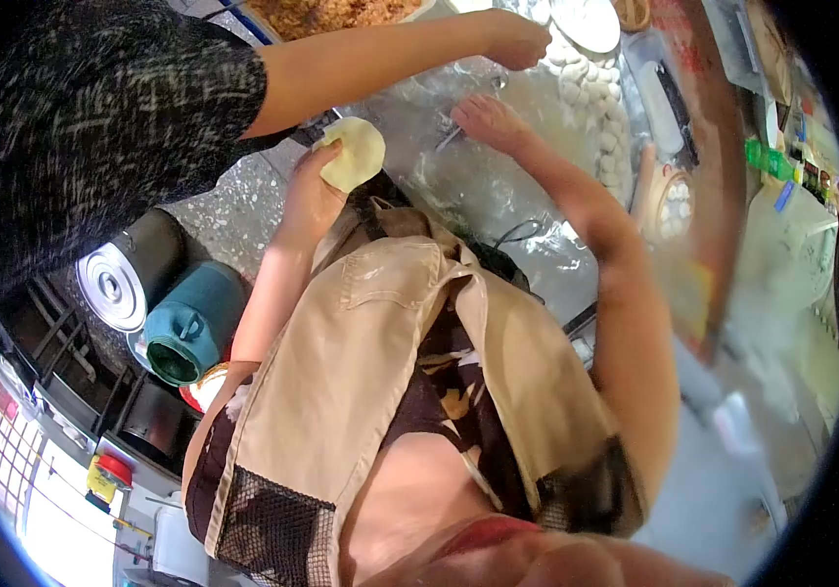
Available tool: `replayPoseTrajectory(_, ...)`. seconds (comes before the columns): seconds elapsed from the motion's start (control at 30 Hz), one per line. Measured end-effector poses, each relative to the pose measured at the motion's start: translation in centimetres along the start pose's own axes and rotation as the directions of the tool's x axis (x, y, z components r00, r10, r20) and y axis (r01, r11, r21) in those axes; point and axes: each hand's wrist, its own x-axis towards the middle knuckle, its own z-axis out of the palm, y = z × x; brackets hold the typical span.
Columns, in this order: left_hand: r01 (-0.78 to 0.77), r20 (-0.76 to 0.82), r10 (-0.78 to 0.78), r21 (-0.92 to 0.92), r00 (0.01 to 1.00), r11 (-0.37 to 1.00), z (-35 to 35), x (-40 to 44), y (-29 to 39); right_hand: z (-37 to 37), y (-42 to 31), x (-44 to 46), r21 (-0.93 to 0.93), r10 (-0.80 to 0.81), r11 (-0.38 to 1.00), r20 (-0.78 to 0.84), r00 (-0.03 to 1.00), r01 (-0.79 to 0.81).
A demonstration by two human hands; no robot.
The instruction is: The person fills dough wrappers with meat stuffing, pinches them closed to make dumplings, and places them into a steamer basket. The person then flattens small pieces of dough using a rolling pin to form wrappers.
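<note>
A round, pale yellow dough sheet point(359, 155) is pinched in my left hand point(316, 192), held up beside the near left edge of the metal worktop. My right hand point(490, 123) is low over the floury worktop point(537, 249), fingers curled together and pointing left. A thin, shiny sliver shows just below its fingertips; what the fingers hold is too small to make out. Small white dough pieces point(611, 142) lie in rows to the right of my right hand. A white round plate point(588, 22) is above these rows.
A co-worker's bare arm point(370, 78) reaches from the upper left, its hand point(517, 39) near mine. Brown filling point(331, 14) fills a tray at the top. A lidded pot point(114, 286) and teal container point(196, 318) stand lower left. A bowl of white pieces point(675, 205) is at right.
</note>
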Motion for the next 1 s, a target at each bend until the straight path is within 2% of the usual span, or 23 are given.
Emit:
replayPoseTrajectory(0.07, 0.028, 0.018, -0.028, -0.009, 0.999, 1.0, 0.2, 0.3, -0.1, -0.9, 0.5, 0.9, 0.079, -0.036, 0.997, 0.223, 0.974, 0.019)
replayPoseTrajectory(0.1, 0.014, 0.043, -0.013, -0.026, 0.999, 1.0, 0.9, 0.5, -0.5, -2.0, 1.3, 0.2, 0.046, -0.035, 0.999, 0.223, 0.974, 0.026)
replayPoseTrajectory(0.13, -0.008, 0.041, 0.008, -0.002, 0.999, 1.0, 1.1, 0.7, 0.0, -2.6, 1.3, 0.4, 0.18, 0.191, 0.963, 0.066, 0.979, -0.2)
replayPoseTrajectory(0.17, -0.011, 0.016, 0.011, 0.011, 1.0, 1.0, 1.3, 0.1, 0.0, -3.3, 0.4, -0.1, 0.356, 0.414, 0.855, -0.028, 0.91, -0.378)
replayPoseTrajectory(0.2, -0.027, -0.053, 0.03, 0.058, 0.998, 0.998, 1.8, -0.4, 0.1, -5.0, -0.5, -0.1, 0.359, 0.396, 0.861, -0.029, 0.918, -0.361)
replayPoseTrajectory(0.23, -0.037, -0.056, 0.04, 0.052, 0.998, 0.998, 2.1, -0.1, 0.1, -7.4, -1.3, 0.2, 0.641, 0.606, 0.634, -0.064, 0.793, -0.433)
replayPoseTrajectory(0.27, -0.022, -0.078, 0.026, 0.058, 0.997, 0.998, 2.1, -0.1, 0.0, -9.1, -2.4, 0.4, 0.857, 0.78, 0.319, 0.004, 0.625, -0.404)
replayPoseTrajectory(0.3, -0.01, -0.093, 0.016, 0.068, 0.996, 0.998, 2.1, 0.1, 0.0, -9.8, -3.2, 1.1, 0.86, 0.777, 0.314, 0.01, 0.629, -0.402)
replayPoseTrajectory(0.33, -0.006, -0.103, 0.013, 0.068, 0.995, 0.998, 2.0, 0.5, 0.0, -10.3, -4.1, 1.7, 0.979, 0.839, 0.056, 0.06, 0.54, -0.197)
replayPoseTrajectory(0.37, -0.02, -0.056, 0.024, 0.068, 0.998, 0.997, 1.8, 1.1, -0.1, -10.8, -4.7, 2.3, 0.981, 0.877, -0.187, 0.143, 0.459, 0.052)
replayPoseTrajectory(0.4, -0.038, -0.008, 0.038, 0.068, 0.999, 0.997, 1.8, 1.6, 0.1, -11.3, -5.1, 3.0, 0.98, 0.874, -0.192, 0.148, 0.462, 0.05)
replayPoseTrajectory(0.47, -0.038, -0.019, 0.039, 0.067, 0.999, 0.997, 1.7, 2.1, 0.7, -12.3, -5.4, 4.0, 0.995, 0.865, 0.006, 0.047, 0.499, -0.104)
replayPoseTrajectory(0.5, -0.039, -0.021, 0.04, 0.065, 0.999, 0.997, 1.7, 2.5, 1.1, -12.9, -5.5, 4.3, 0.994, 0.864, 0.008, 0.046, 0.502, -0.106)
replayPoseTrajectory(0.57, -0.058, 0.016, 0.057, 0.052, 0.998, 0.997, 0.8, 3.0, 1.4, -14.1, -5.9, 4.5, 0.972, 0.819, -0.228, 0.224, 0.528, -0.058)
replayPoseTrajectory(0.6, -0.089, -0.011, 0.09, 0.066, 0.996, 0.994, 0.8, 2.9, 1.8, -14.3, -6.0, 4.4, 0.971, 0.815, -0.229, 0.227, 0.533, -0.063)
replayPoseTrajectory(0.67, -0.123, -0.042, 0.127, 0.077, 0.991, 0.989, 0.2, 3.0, 2.3, -14.7, -6.0, 4.2, 0.899, 0.781, -0.436, 0.355, 0.513, 0.042)
replayPoseTrajectory(0.8, -0.124, -0.057, 0.126, 0.038, 0.99, 0.992, -1.1, 3.4, 2.6, -14.6, -6.6, 4.7, 0.902, 0.796, -0.425, 0.331, 0.507, 0.077)
replayPoseTrajectory(0.87, -0.117, -0.081, 0.12, 0.046, 0.989, 0.992, -0.9, 3.5, 2.7, -14.1, -6.9, 5.2, 0.957, 0.814, -0.271, 0.172, 0.554, 0.1)
replayPoseTrajectory(0.9, -0.122, -0.086, 0.127, 0.059, 0.988, 0.991, -0.4, 3.4, 2.8, -14.3, -6.7, 5.3, 0.957, 0.814, -0.271, 0.172, 0.555, 0.1)
replayPoseTrajectory(0.97, -0.127, -0.097, 0.134, 0.068, 0.986, 0.99, 0.0, 3.6, 2.8, -14.7, -6.0, 5.5, 0.995, 0.883, -0.098, 0.097, 0.459, -0.022)
replayPoseTrajectory(1.0, -0.094, -0.039, 0.095, 0.042, 0.995, 0.995, 0.1, 3.7, 2.8, -14.5, -5.1, 5.7, 0.995, 0.881, -0.1, 0.1, 0.462, -0.024)
